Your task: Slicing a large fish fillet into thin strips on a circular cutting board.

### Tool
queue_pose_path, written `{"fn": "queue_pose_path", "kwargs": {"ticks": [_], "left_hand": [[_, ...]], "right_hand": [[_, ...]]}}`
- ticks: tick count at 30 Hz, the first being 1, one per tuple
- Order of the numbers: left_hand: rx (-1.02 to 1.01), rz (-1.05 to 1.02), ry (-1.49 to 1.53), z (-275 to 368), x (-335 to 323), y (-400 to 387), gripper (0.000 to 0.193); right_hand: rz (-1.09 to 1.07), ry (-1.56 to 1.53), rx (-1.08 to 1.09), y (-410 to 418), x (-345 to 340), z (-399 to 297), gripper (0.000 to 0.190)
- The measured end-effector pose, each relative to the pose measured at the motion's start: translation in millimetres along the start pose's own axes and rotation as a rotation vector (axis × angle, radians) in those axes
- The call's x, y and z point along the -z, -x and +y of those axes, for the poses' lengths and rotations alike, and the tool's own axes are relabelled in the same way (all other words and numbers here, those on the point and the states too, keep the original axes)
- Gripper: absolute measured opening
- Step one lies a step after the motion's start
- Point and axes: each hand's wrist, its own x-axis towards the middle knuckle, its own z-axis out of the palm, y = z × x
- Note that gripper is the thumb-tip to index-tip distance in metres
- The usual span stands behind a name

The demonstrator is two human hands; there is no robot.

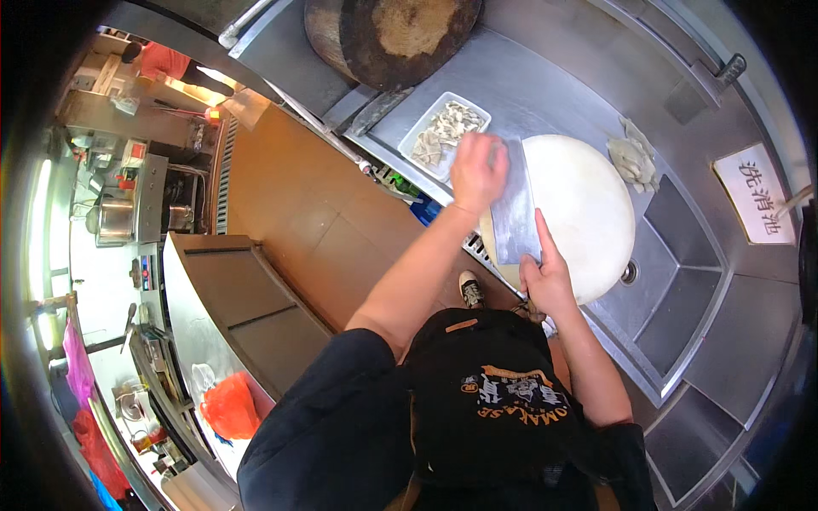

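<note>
A wide metal cleaver [516, 207] lies across the left part of a round white cutting board [585, 211]. My right hand [551, 278] grips it at the handle end, with the index finger stretched along the blade's edge. At the blade's far end is my left hand [478, 171], fingers curled and slightly blurred; whether they hold anything is hidden. Just beyond that hand stands a white plastic tray [414, 135], partly covered by it. Pale sliced pieces of food [450, 124] fill much of the tray.
A large round wooden chopping block [415, 35] and a second knife [378, 112] are at the back of the steel counter. A crumpled cloth [632, 156] lies right of the board, beside a steel sink [677, 274]. Far left, a person [167, 62] bends over.
</note>
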Motion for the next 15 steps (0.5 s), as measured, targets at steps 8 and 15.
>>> {"fn": "queue_pose_path", "kwargs": {"ticks": [8,15], "left_hand": [[0.012,-0.203,-0.699,-107,7,-14,0.023],[-0.101,-0.472,-0.078,4,-200,-10,0.012]], "right_hand": [[-0.026,0.144,-0.129,-4,63,44,0.078],[-0.076,-0.098,-0.246,38,144,103,0.08]]}}
